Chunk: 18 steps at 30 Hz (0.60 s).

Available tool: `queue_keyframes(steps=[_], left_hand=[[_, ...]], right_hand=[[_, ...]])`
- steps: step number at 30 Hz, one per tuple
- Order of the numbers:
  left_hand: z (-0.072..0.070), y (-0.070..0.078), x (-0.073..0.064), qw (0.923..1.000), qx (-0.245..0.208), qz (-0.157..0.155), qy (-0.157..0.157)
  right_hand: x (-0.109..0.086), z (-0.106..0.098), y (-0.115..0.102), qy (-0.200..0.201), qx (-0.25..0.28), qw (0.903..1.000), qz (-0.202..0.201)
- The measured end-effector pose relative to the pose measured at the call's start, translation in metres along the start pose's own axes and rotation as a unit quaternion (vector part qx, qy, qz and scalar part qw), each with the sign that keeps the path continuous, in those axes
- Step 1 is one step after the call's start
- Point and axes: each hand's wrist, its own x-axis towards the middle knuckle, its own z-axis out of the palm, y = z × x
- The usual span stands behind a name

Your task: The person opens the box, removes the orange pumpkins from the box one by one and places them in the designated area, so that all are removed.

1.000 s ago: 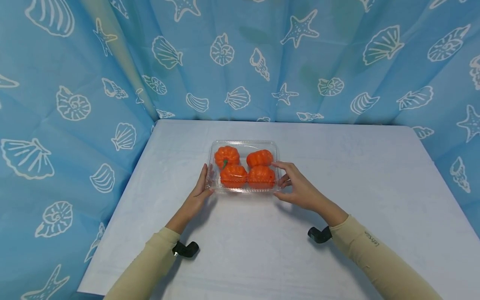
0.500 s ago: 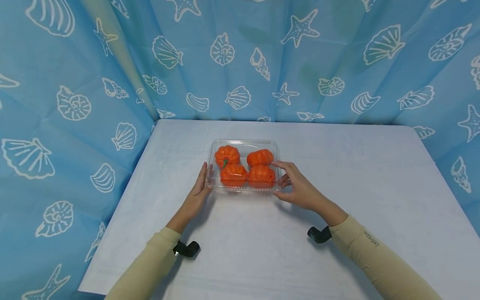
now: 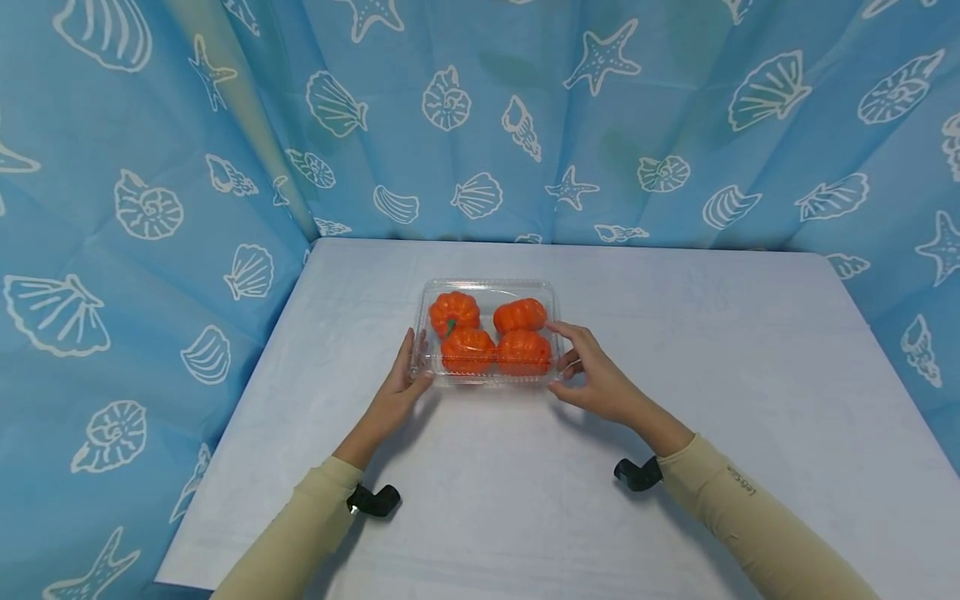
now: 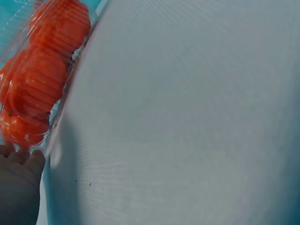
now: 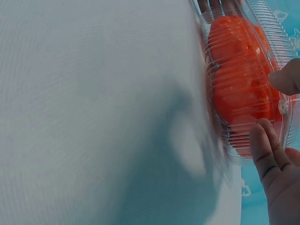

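Note:
A clear plastic container [image 3: 487, 286] sits near the middle of the table in the head view, its ribbed see-through wall showing in both wrist views. Several small orange pumpkins [image 3: 522, 353] are inside, one with a green stem [image 3: 450, 327]. My left hand [image 3: 395, 396] grips the container's left end, fingers along the side and thumb at the near corner. At the right end, my right hand [image 3: 596, 379] holds the near corner between bent fingers and thumb. In the right wrist view, a thumb [image 5: 287, 77] and fingertips [image 5: 265, 145] lie against the container.
White cloth covers the table [image 3: 712, 358]. Blue curtains [image 3: 510, 125] with white shell and starfish prints stand behind it and to the left. A black wrist camera sits on each forearm, one left [image 3: 375, 501] and one right [image 3: 637, 474].
The left thumb has shifted slightly right along the container's near edge. The container, the pumpkins and the right hand stay almost in place.

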Motion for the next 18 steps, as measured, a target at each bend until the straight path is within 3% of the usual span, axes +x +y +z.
queue_keyframes(steps=[10, 18], left_hand=[[-0.0014, 0.0049, -0.0015, 0.9996, -0.001, -0.026, -0.014], [-0.0012, 0.0044, -0.0012, 0.9993, 0.004, -0.031, -0.022]], right_hand=[[0.0017, 0.0042, -0.0010, 0.009, -0.006, 0.9998, -0.019], [0.0019, 0.0073, -0.0067, 0.024, -0.030, 0.9992, 0.001]])
